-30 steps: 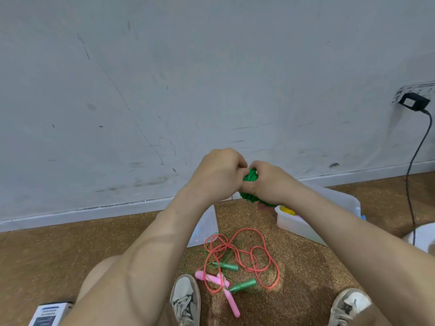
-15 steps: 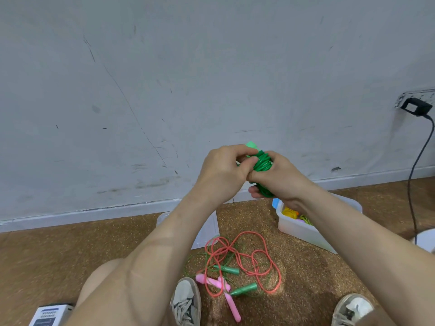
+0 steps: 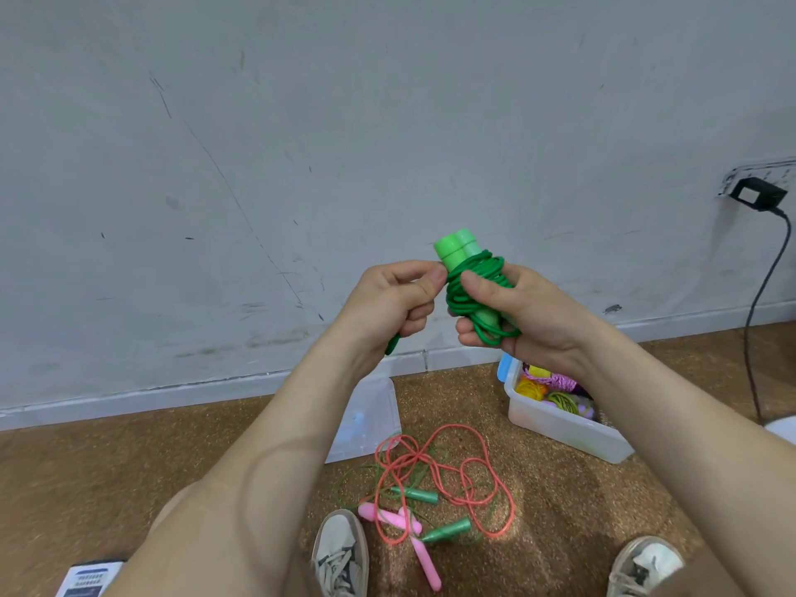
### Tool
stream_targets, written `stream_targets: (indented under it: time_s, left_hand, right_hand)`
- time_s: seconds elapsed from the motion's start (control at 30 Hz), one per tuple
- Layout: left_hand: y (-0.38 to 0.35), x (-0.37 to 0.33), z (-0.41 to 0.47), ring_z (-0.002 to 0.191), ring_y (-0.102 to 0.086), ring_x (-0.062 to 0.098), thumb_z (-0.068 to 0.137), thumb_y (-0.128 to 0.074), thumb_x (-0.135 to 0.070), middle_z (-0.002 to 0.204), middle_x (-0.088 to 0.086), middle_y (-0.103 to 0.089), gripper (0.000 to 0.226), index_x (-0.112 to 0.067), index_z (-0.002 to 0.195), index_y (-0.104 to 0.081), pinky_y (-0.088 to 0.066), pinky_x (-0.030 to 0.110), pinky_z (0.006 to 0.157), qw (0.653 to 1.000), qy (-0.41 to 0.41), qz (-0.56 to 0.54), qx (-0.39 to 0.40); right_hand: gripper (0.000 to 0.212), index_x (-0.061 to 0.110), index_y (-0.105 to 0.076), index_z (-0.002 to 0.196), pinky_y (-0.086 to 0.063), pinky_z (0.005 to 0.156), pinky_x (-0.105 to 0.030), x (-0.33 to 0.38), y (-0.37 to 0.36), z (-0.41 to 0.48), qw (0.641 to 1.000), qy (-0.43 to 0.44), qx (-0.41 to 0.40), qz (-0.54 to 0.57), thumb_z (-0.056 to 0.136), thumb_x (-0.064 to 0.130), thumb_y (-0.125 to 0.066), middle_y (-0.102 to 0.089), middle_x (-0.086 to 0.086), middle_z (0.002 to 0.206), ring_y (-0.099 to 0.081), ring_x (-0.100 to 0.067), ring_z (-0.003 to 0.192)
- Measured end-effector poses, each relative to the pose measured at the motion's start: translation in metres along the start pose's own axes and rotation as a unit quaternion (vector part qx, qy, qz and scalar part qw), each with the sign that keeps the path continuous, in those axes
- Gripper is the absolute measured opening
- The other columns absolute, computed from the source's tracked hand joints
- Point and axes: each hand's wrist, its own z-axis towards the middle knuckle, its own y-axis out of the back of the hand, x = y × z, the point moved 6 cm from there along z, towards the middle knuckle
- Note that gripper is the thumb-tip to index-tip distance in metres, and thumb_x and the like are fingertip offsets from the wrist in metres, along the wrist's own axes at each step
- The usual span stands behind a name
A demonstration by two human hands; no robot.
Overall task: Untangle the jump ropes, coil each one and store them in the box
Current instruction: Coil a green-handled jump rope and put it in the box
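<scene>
Holding the green jump rope up before the wall in the right hand, fingers and thumb curled round the cord wound on its two handles. Pinching the loose cord end with the left hand, thumb pressed against bent fingers. Below on the floor, red rope tangled with thin green rope. At the wall edge to the right, box with coiled ropes inside, lid lying flat to its left.

You're in a plain indoor room, prob. a spare or utility space. The grey-white wall is scuffed and scratched, w/ white skirting at its foot and a brown, speckled, cork-like floor. At right, a black adapter sits in a wall socket strip, its cable hanging down.
</scene>
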Motion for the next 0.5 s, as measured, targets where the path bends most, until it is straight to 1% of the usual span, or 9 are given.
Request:
stream_targets:
  time_s: [0.1, 0.17, 0.23, 0.27, 0.3, 0.33, 0.4, 0.47, 0.5]
  left_hand:
    - [-0.002, -0.003, -0.001, 0.04, -0.028, 0.007, 0.09, -0.057, -0.003, 0.046, -0.005, -0.037, 0.024, -0.014, 0.07, -0.066, -0.019, 0.017, 0.039, 0.999, -0.029, -0.026, -0.007]
    - [-0.003, -0.003, -0.001, 0.037, -0.028, 0.006, 0.085, -0.063, -0.01, 0.045, -0.003, -0.04, 0.026, -0.021, 0.062, -0.066, -0.017, 0.021, 0.043, 0.999, -0.025, -0.039, 0.011]
    - [-0.007, -0.002, -0.002, 0.035, -0.027, 0.007, 0.081, -0.062, -0.018, 0.044, -0.002, -0.043, 0.022, -0.022, 0.06, -0.064, -0.016, 0.024, 0.045, 0.997, -0.016, -0.058, 0.044]
    - [-0.008, -0.002, -0.003, 0.035, -0.027, 0.007, 0.081, -0.06, -0.02, 0.045, -0.001, -0.044, 0.017, -0.022, 0.064, -0.062, -0.017, 0.023, 0.045, 0.996, -0.008, -0.067, 0.06]
    - [-0.01, -0.001, -0.003, 0.035, -0.028, 0.008, 0.081, -0.059, -0.021, 0.045, -0.001, -0.044, 0.01, -0.018, 0.072, -0.059, -0.017, 0.023, 0.044, 0.995, -0.002, -0.072, 0.076]
    - [-0.011, -0.002, -0.004, 0.035, -0.028, 0.008, 0.081, -0.058, -0.02, 0.046, -0.001, -0.043, 0.007, -0.014, 0.082, -0.055, -0.018, 0.023, 0.044, 0.993, 0.006, -0.076, 0.092]
    - [-0.013, -0.002, -0.007, 0.034, -0.031, 0.005, 0.082, -0.056, -0.017, 0.046, -0.003, -0.045, 0.024, -0.013, 0.106, -0.05, -0.017, 0.022, 0.044, 0.988, 0.027, -0.076, 0.131]
    - [-0.015, -0.004, -0.012, 0.035, -0.033, 0.002, 0.084, -0.051, -0.014, 0.045, -0.006, -0.046, 0.042, -0.016, 0.126, -0.047, -0.013, 0.025, 0.046, 0.982, 0.031, -0.05, 0.182]
    - [-0.016, -0.004, -0.014, 0.035, -0.032, 0.002, 0.085, -0.05, -0.013, 0.044, -0.007, -0.045, 0.044, -0.015, 0.128, -0.047, -0.012, 0.027, 0.047, 0.979, 0.025, -0.031, 0.199]
  right_hand:
    - [0.054, 0.008, -0.059, 0.098, -0.052, 0.05, -0.024, -0.002, -0.006, -0.003, 0.998, -0.037, 0.038, 0.036, 0.074, 0.056, -0.051, -0.061, -0.011, 0.077, -0.057, -0.013, 0.052]
    - [0.06, 0.01, -0.059, 0.099, -0.049, 0.045, -0.021, -0.004, -0.01, -0.005, 0.994, -0.063, 0.063, 0.063, 0.073, 0.062, -0.045, -0.06, -0.009, 0.073, -0.054, -0.011, 0.048]
    - [0.063, 0.013, -0.062, 0.1, -0.047, 0.041, -0.018, -0.006, -0.012, -0.007, 0.99, -0.076, 0.095, 0.075, 0.073, 0.066, -0.041, -0.059, -0.007, 0.07, -0.052, -0.008, 0.044]
    - [0.063, 0.015, -0.066, 0.099, -0.046, 0.039, -0.017, -0.006, -0.013, -0.007, 0.987, -0.078, 0.117, 0.08, 0.072, 0.068, -0.043, -0.059, -0.006, 0.07, -0.052, -0.007, 0.042]
    - [0.064, 0.017, -0.069, 0.098, -0.046, 0.039, -0.017, -0.006, -0.014, -0.007, 0.983, -0.078, 0.143, 0.084, 0.07, 0.071, -0.05, -0.059, -0.006, 0.07, -0.052, -0.007, 0.042]
    - [0.066, 0.017, -0.069, 0.1, -0.046, 0.039, -0.017, -0.006, -0.015, -0.008, 0.978, -0.076, 0.173, 0.084, 0.065, 0.072, -0.06, -0.06, -0.006, 0.071, -0.053, -0.006, 0.042]
    - [0.078, 0.014, -0.063, 0.107, -0.046, 0.039, -0.017, -0.008, -0.015, -0.008, 0.969, -0.078, 0.224, 0.063, 0.055, 0.072, -0.073, -0.062, -0.007, 0.073, -0.055, -0.007, 0.042]
    - [0.077, 0.015, -0.065, 0.109, -0.047, 0.04, -0.018, -0.01, -0.017, -0.01, 0.961, -0.081, 0.259, 0.043, 0.056, 0.07, -0.075, -0.064, -0.01, 0.074, -0.057, -0.009, 0.042]
    - [0.074, 0.017, -0.066, 0.109, -0.049, 0.042, -0.019, -0.01, -0.017, -0.01, 0.959, -0.079, 0.268, 0.037, 0.057, 0.069, -0.075, -0.065, -0.012, 0.075, -0.059, -0.011, 0.044]
